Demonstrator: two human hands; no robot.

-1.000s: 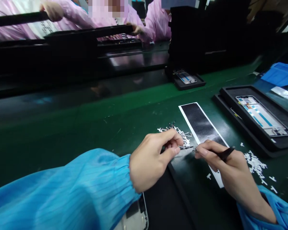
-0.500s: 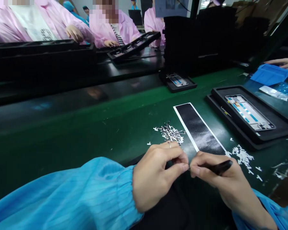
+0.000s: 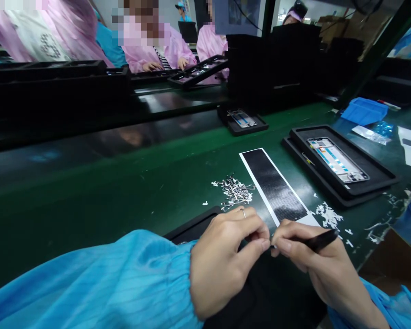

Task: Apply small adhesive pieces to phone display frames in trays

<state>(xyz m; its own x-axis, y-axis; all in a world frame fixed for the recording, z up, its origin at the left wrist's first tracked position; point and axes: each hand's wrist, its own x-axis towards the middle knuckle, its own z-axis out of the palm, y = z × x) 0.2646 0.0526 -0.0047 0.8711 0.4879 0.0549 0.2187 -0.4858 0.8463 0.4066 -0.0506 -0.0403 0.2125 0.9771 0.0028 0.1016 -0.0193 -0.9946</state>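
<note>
My left hand (image 3: 228, 258), with a ring on one finger, is closed in a pinch. Its fingertips meet a tiny dark-and-white piece (image 3: 273, 246), too small to make out well. My right hand (image 3: 315, 260) grips black tweezers (image 3: 324, 240), whose tips are hidden by the fingers near that piece. Beyond my left hand lies a pile of small black-and-white strips (image 3: 236, 191). A black sheet with a white border (image 3: 277, 185) stretches away from my right hand. Beside it is a heap of small white scraps (image 3: 329, 215).
Stacked black trays (image 3: 380, 178) hold a phone frame (image 3: 339, 160) on the right; a smaller tray (image 3: 241, 130) with another frame sits farther back. A blue bin (image 3: 365, 111) is at back right. A black tray (image 3: 195, 226) is partly under my left arm. Co-workers sit across the bench.
The view has shifted slightly, so bench items appear farther left. My hands stay together at the same pinch. Across the bench, a co-worker's hand now touches the tilted tray.
</note>
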